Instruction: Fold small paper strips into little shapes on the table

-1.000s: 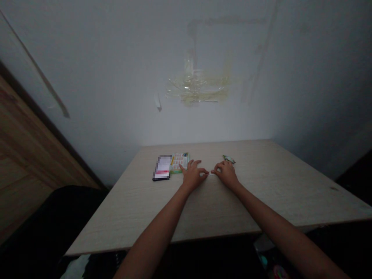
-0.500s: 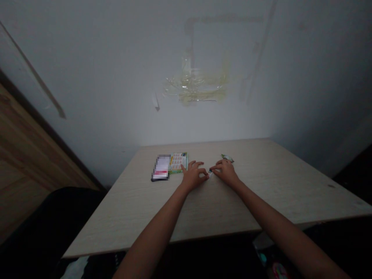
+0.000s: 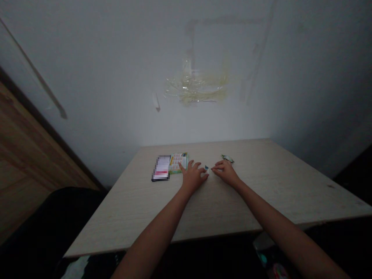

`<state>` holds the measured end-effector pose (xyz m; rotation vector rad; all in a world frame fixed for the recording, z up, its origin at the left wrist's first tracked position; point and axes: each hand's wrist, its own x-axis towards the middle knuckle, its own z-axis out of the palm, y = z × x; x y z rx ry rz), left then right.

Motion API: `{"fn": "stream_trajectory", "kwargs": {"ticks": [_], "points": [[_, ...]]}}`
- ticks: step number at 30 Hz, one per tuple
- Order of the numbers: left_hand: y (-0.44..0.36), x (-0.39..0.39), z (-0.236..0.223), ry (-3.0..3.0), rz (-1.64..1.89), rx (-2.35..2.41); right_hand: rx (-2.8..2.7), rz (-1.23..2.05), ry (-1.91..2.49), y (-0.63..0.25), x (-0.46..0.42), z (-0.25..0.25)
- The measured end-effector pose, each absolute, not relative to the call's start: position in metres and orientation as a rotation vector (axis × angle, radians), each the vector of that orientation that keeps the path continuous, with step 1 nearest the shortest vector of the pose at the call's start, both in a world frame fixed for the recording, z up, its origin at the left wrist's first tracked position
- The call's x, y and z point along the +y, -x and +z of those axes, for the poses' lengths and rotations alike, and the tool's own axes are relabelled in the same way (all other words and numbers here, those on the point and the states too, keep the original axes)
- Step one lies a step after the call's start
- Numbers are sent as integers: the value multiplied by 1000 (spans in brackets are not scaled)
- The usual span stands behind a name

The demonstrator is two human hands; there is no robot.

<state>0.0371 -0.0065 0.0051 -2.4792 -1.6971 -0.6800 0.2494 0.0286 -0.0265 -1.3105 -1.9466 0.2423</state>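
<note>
Between hands point(image 3: 192, 178), small scrap point(image 3: 206, 168) (indistinct)

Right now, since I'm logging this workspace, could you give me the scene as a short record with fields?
Surface: pale wood-grain table against a greyish-white wall
Left hand: grip at a small white-and-dark piece; one finger over a green-edged printed sheet
Right hand: grip narrow, right of the small piece; whether it holds anything is unclear
Beyond right hand: crumpled green-and-white packet
Left of printed sheet: pixelated white-and-pink rectangular item with a dark edge
On wall: shiny yellowish tape strips
</note>
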Motion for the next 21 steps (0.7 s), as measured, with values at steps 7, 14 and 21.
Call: {"fn": "stream_trajectory", "kwargs": {"ticks": [7, 14, 21], "points": [[-39, -8, 4, 2470, -688, -1782, -2034, 214, 1278, -245, 24, -29], [-39, -9, 6, 2469, -670, -1817, -2146, 70, 1205, -245, 20, -23], [-39, -10, 8, 2490, -626, -1835, -2300, -34, 1157, -243, 14, -9]]}}
